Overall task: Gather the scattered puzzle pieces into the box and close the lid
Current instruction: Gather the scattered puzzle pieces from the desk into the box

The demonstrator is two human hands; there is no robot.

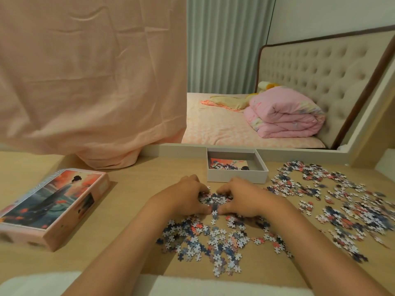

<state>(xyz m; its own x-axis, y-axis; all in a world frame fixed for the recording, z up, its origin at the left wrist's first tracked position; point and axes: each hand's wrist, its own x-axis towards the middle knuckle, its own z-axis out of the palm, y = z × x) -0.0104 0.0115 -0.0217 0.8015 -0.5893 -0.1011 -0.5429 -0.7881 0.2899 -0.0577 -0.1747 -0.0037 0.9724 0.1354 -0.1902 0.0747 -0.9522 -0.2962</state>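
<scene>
Both curled inward, left hand point(186, 198), right hand point(243, 199), prob. cupping pieces point(213, 199)

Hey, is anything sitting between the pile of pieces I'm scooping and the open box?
Nothing visible. Left hand and right hand cup the pile of puzzle pieces just short of the open box; only bare table lies between. The lid sits well off to the left.

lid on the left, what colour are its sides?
Pale pink; the lid top carries an orange-red and blue-grey picture. Head view.
</scene>
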